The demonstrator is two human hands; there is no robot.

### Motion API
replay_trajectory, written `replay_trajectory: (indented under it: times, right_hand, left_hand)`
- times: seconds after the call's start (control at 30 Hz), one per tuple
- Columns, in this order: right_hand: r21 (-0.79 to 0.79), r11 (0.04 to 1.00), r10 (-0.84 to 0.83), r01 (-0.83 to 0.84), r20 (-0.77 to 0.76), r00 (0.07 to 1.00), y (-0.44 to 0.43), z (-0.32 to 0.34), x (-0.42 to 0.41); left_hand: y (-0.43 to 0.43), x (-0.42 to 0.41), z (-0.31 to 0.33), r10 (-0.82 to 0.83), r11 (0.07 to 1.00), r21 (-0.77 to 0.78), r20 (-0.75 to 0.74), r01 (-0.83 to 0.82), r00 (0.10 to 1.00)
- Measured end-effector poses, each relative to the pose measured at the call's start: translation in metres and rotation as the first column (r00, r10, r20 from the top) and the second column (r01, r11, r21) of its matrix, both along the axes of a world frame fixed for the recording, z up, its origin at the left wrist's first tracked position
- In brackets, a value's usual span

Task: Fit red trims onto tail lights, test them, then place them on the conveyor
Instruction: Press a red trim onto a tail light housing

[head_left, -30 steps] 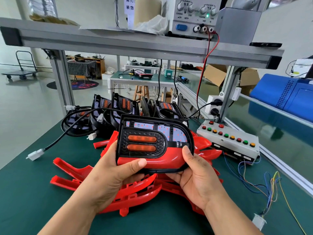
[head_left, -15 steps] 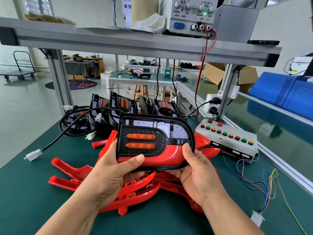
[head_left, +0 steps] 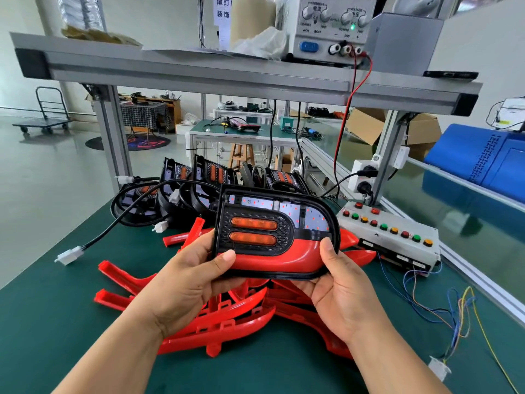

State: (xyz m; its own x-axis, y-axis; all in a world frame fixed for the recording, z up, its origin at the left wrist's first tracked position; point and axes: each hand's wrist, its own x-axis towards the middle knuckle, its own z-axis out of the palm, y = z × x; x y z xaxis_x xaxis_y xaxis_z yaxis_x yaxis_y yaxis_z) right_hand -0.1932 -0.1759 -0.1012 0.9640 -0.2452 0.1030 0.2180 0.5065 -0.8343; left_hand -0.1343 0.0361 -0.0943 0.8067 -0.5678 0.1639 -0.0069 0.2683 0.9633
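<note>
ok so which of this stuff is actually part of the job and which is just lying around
Part of the job: tail light held in left hand and right hand, red trim on it, loose red trims, waiting tail lights, button box, power supply.

Lying about: blue case, cardboard boxes, trolley, stool.

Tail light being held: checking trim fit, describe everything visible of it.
The tail light is a black plastic housing, rounded on the right, with two amber bars, a pale red-dotted board and a glossy red trim along its lower edge. Held upright facing the camera above loose trims; left hand and right hand grip its lower corners.
</note>
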Motion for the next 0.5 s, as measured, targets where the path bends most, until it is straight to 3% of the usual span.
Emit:
replay_trajectory:
  times: [0.27,0.5]
  right_hand:
    - [-0.016,1.000,-0.001,0.001,0.002,1.000,0.0004,-0.0021,0.0008]
    - [0.015,0.999,0.050,-0.050,0.022,0.999,0.0012,0.0040,-0.0020]
  left_hand:
    - [-0.0051,-0.0006,0.0000,0.105,0.994,-0.001,0.047,-0.105,0.993]
    - [-0.0024,0.0035,0.0011,0.025,0.996,-0.086,-0.013,-0.026,1.000]
